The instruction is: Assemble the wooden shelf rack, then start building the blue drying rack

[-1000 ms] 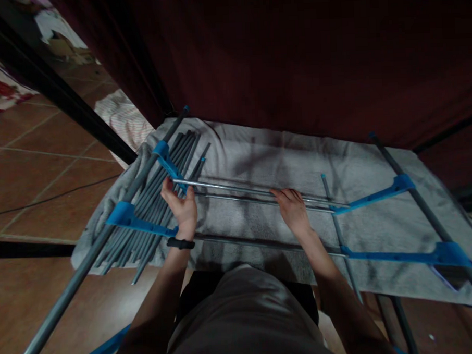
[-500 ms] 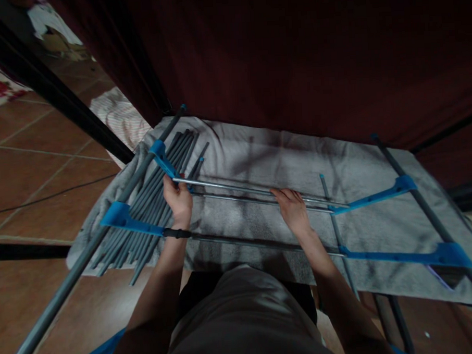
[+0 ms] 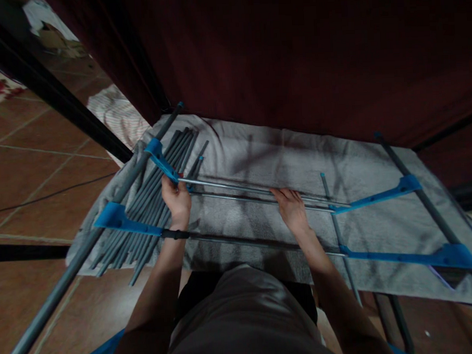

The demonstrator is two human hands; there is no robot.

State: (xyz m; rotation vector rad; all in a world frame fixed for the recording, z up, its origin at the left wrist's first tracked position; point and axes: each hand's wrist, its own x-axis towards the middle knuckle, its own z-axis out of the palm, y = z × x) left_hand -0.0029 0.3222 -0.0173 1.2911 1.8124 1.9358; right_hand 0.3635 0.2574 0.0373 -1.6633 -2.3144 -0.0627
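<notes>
My left hand (image 3: 176, 200) is closed at the end of a blue plastic bracket (image 3: 163, 162), where it meets a thin metal tube (image 3: 228, 184). The hand partly hides that joint. My right hand (image 3: 291, 206) wraps over the same tube farther right, thumb side out of sight. A second metal tube (image 3: 240, 198) runs just below it. Nearer me, a darker tube (image 3: 246, 241) spans between a lower left blue bracket (image 3: 128, 221) and a lower right blue bracket (image 3: 411, 257). On the upper right, another blue bracket (image 3: 381, 193) reaches toward the tubes' right ends.
Several loose grey tubes (image 3: 143, 212) lie piled on the grey cloth (image 3: 234, 145) at left. A long grey pole (image 3: 54, 302) slants along the left side, another pole (image 3: 437, 218) along the right. Behind hangs a dark red curtain (image 3: 274, 66). A cable (image 3: 52, 194) crosses the tiled floor.
My left hand and the blue bracket at it have shifted slightly left, along with the left pole. The right brackets sit slightly farther right in view. My right hand stays on the tube.
</notes>
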